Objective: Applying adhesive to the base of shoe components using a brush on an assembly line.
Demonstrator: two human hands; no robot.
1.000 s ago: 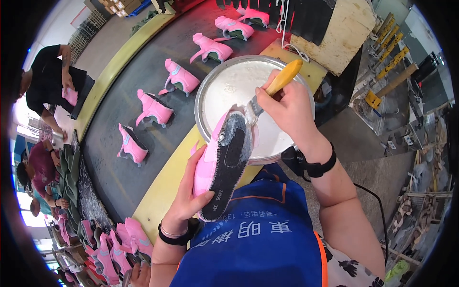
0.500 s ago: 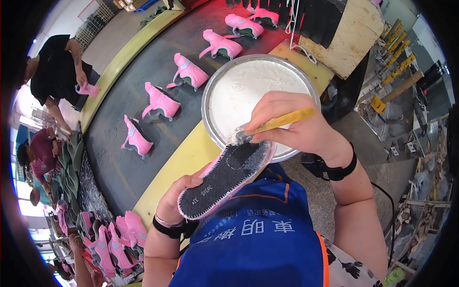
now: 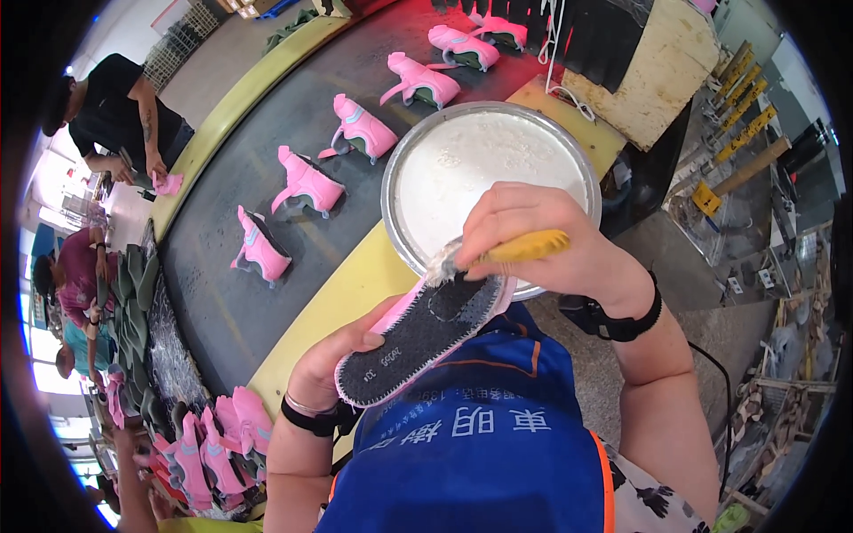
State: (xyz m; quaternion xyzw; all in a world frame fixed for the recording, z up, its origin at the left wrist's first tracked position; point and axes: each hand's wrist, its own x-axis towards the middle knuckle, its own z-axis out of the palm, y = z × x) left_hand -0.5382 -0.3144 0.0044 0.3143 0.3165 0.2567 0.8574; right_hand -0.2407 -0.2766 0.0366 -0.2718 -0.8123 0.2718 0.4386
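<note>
- The pink shoe (image 3: 425,333) is lying sole-up across the person's lap area, just below the round metal basin (image 3: 395,222); its dark grey bottom is facing the camera.
- The right hand (image 3: 542,240) is gripping a yellow-handled brush (image 3: 498,253), whose bristles are touching the sole's heel end, where a wetter patch is showing; the rest looks dry, so I judge the coating is only beginning.
- The left hand (image 3: 333,360) is cupping the toe end from underneath.
- The basin is holding white paste.
- More pink shoes (image 3: 306,182) are riding along the dark conveyor belt (image 3: 222,293), apparently awaiting later steps.
- Other workers (image 3: 115,107) are standing far left.
</note>
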